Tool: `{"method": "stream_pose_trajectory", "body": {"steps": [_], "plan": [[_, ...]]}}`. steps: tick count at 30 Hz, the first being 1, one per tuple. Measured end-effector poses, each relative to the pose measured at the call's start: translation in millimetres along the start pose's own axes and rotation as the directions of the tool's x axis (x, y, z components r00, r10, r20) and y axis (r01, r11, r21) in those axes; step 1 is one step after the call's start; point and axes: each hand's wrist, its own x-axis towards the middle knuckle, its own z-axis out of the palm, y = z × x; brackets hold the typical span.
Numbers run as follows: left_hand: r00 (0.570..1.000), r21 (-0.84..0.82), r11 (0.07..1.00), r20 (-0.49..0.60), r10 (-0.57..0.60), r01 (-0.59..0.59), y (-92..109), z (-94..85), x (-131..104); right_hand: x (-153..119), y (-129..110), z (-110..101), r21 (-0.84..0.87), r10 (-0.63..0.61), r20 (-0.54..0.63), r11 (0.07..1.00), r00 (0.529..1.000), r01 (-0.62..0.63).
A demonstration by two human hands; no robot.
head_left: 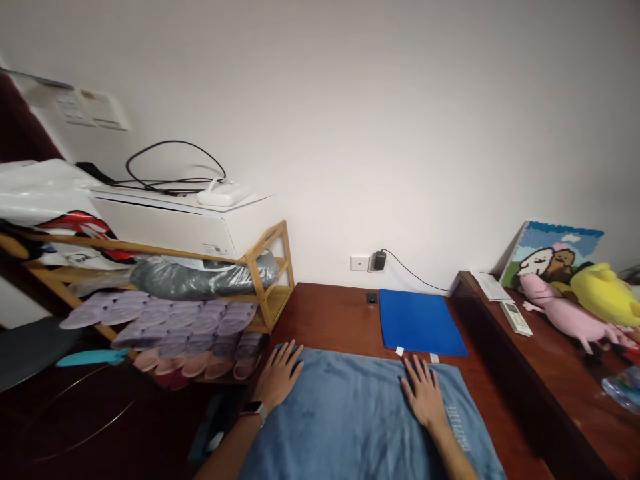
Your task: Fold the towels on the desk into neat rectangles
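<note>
A blue-grey cloth lies spread over the near part of the reddish-brown wooden table. My left hand rests flat at the cloth's far left corner, fingers spread, a watch on the wrist. On the far right part of the cloth lies my right hand, its fingers also apart and pointing away from me. Neither hand holds anything. Just beyond the right hand is a folded bright blue cloth with white tags at its near edge.
A wooden rack with lilac and pink slippers stands left, a white box on top. Right, a raised ledge borders a surface with a remote and plush toys. A plug sits in the wall.
</note>
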Motion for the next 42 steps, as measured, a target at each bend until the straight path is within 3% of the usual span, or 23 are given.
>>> {"method": "stream_pose_trajectory", "body": {"steps": [4,7,9,13,16,18,26,34,42], "plan": [[0.994,-0.030,0.993,-0.012,0.110,-0.110,18.2,-2.1,4.6,7.8,-59.6,0.7,0.113,-0.196,0.007,0.975,0.981,0.194],[0.995,-0.034,0.997,0.062,0.076,-0.074,12.9,3.6,2.1,12.9,-68.9,7.4,0.125,-0.213,0.059,0.971,0.975,0.204],[0.996,-0.025,0.999,0.077,0.043,-0.041,-0.7,8.6,-2.1,13.5,-45.6,10.1,0.095,-0.176,0.069,0.981,0.982,0.169],[0.998,0.004,1.000,0.059,0.018,-0.018,-28.0,17.4,-7.9,7.2,41.0,9.6,0.002,0.009,0.123,1.000,0.992,-0.009],[1.000,0.006,1.000,0.021,0.018,-0.018,-34.5,24.1,-7.8,3.4,94.9,11.4,-0.055,0.123,0.122,0.992,0.985,-0.117],[1.000,0.005,1.000,-0.001,0.018,-0.018,-33.1,29.0,-6.4,4.8,112.0,14.5,-0.071,0.158,0.110,0.986,0.981,-0.151],[0.998,0.029,0.999,-0.055,-0.041,0.043,-17.7,37.9,8.6,18.1,104.3,18.2,-0.095,0.240,0.082,0.968,0.967,-0.232],[0.997,0.058,0.997,-0.048,-0.055,0.058,-37.7,36.5,9.8,11.6,132.1,19.7,-0.108,0.319,0.088,0.945,0.944,-0.309],[0.995,0.074,0.993,-0.051,-0.088,0.092,-30.7,34.6,16.9,14.0,121.6,17.3,-0.087,0.387,0.083,0.921,0.918,-0.380]]}}
